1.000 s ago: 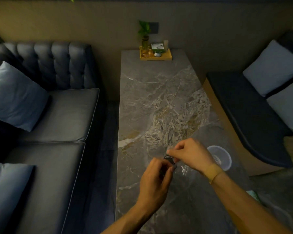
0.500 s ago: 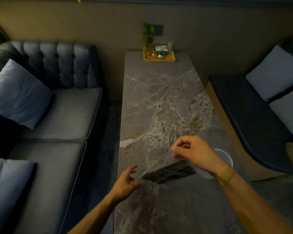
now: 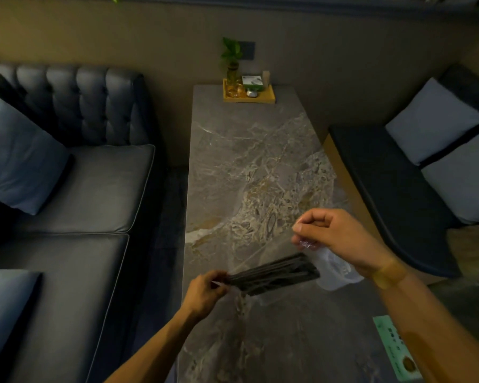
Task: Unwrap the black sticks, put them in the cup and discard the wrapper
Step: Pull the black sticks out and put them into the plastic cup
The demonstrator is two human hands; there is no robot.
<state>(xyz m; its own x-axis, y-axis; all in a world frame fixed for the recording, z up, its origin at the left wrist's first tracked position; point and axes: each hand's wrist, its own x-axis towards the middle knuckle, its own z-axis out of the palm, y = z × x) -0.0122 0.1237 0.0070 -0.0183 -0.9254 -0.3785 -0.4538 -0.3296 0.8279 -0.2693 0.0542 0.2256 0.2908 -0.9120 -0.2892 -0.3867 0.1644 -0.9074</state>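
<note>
1. Sofa (image 3: 75, 189) in dark leather fills the left side, with a blue-grey cushion (image 3: 17, 156) leaning on its tufted back.
2. Beside the sofa a long marble worktop (image 3: 246, 161) runs away from the viewer toward the wall.
3. At the worktop's far end a yellow tray (image 3: 249, 96) carries a small green plant (image 3: 231, 64) in a glass vase and a few small items too tiny to name.
4. Low over the near part of the worktop, the left hand (image 3: 205, 291) has its grip closed on the left end of the black sticks (image 3: 274, 275), thumb and fingertips pinching the bundle.
5. The sticks lie almost level, fanned a little, their free right ends pointing toward the cup (image 3: 335, 272).
6. The clear plastic cup stands on the worktop near its right edge, partly hidden by the right hand (image 3: 335, 239).
7. The right hand is raised above the cup, its grip pinched on the clear wrapper (image 3: 306, 244), a thin crinkled film hanging just under the fingers; whether it still covers the sticks cannot be told.
8. A green printed card (image 3: 396, 352) lies at the near right of the worktop.
9. A dark bench (image 3: 385, 194) with pale cushions stands on the far right.
</note>
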